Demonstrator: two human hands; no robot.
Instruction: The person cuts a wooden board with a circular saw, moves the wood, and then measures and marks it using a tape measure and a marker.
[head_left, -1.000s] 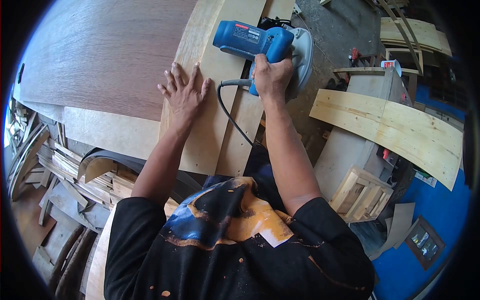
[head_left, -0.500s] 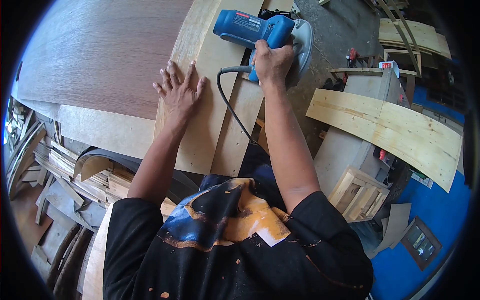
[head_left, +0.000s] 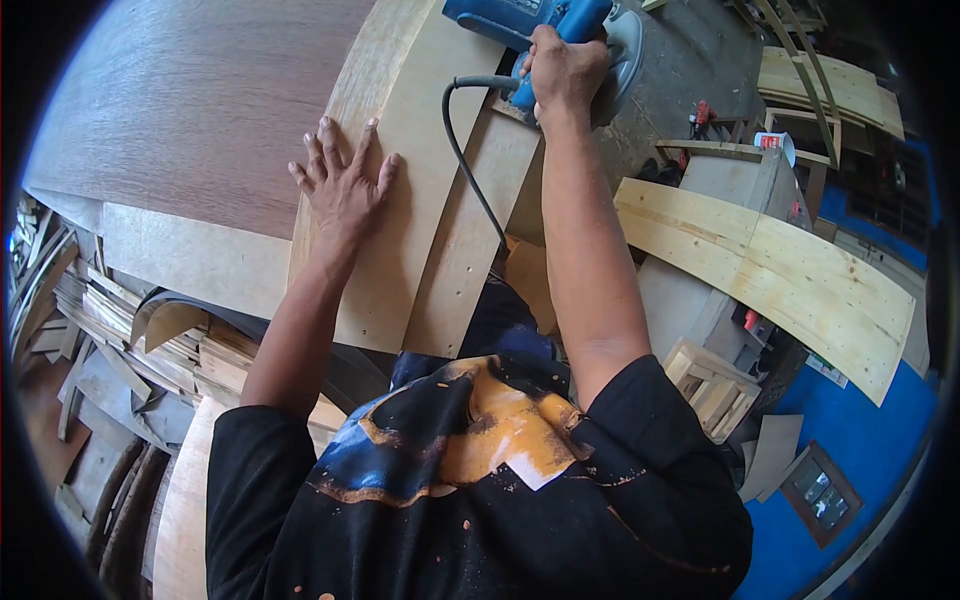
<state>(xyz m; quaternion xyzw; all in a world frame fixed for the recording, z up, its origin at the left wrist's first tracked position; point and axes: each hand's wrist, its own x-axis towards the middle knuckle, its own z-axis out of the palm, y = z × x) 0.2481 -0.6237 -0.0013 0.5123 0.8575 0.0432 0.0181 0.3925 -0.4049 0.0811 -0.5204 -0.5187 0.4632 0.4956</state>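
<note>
At the top of the head view, my right hand (head_left: 567, 68) is wrapped round the rear handle of a blue circular saw (head_left: 500, 22). The saw sits at the right edge of a long plywood board (head_left: 425, 160), and part of its body is cut off by the frame's top. Its black cord (head_left: 462, 150) loops down across the boards. My left hand (head_left: 345, 185) lies flat on the plywood, fingers spread, holding nothing. A narrower wooden strip (head_left: 478, 235) runs alongside the plywood on the right. The saw's blade is hidden.
A large brown plywood sheet (head_left: 200, 110) spreads out at the left. To the right, a long pale plank (head_left: 770, 270) lies across a bench, with a wooden crate (head_left: 710, 388) below it. Scrap wood (head_left: 120, 390) is piled at lower left. A white bucket (head_left: 774, 148) stands farther back.
The circular saw and my right hand have moved farther away along the board's right edge. My left hand stays flat on the plywood while the view has shifted slightly.
</note>
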